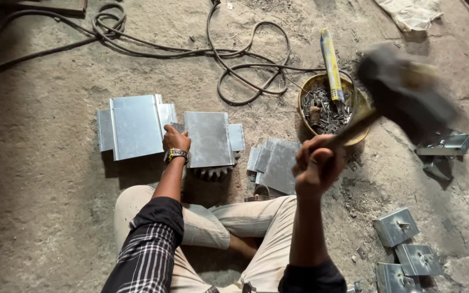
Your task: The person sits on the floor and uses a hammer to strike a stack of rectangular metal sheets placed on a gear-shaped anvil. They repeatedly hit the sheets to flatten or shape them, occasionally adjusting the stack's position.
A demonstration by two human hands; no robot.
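Right hand (317, 163) grips raised hammer (403, 92); left hand (176, 138) steadies metal sheet (209, 138).

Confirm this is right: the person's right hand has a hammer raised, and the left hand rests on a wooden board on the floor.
Not quite. The head view shows the left hand resting on a sheet-metal piece, not a wooden board. The rest holds: the right hand has its grip on a raised hammer.

Right hand (317, 163) grips raised hammer (405, 92); left hand (176, 138) steadies metal sheet (208, 138).
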